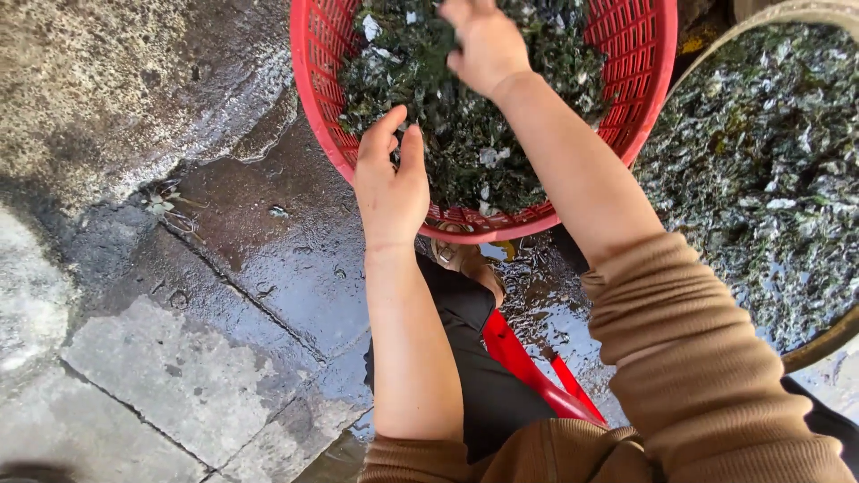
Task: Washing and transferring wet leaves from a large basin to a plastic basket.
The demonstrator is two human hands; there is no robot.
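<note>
A round red plastic basket (315, 107) with slotted walls stands on wet ground and holds a heap of dark green shredded leaves (465, 134) with pale flecks. My left hand (391, 183) rests on the basket's near rim, fingers up and slightly apart, holding nothing. My right hand (488, 45) reaches further in, fingers curled down into the leaves at the top of the view; whether it grips any cannot be seen.
A large round tub (823, 344) at the right is full of the same chopped green leaves (761, 161). Wet, cracked stone paving (224, 295) lies to the left. A red stool (528, 367) sits under me, my foot (465, 264) by the basket.
</note>
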